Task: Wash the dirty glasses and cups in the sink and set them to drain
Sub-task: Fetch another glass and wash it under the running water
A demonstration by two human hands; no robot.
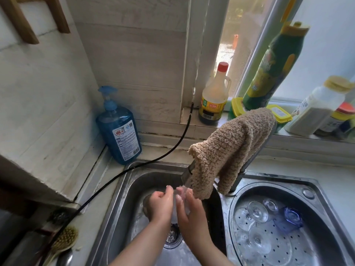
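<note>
Over the left sink basin (123,198), a clear glass (175,205) sits between my two hands, right under the faucet spout (187,176); it is hard to make out. My left hand (160,205) grips it from the left, fingers curled at its rim. The fingers of my right hand (189,208) lie fairly straight against its right side. In the right basin, a perforated drain tray (284,244) holds clear stemmed glasses (257,212) lying down and a blue glass cup (293,217).
A tan cloth (230,148) hangs over the faucet. A blue soap pump bottle (120,129) stands in the back left corner, and a black hose (153,160) runs into the sink. Several bottles (214,96) line the window sill. A brush (64,240) lies at front left.
</note>
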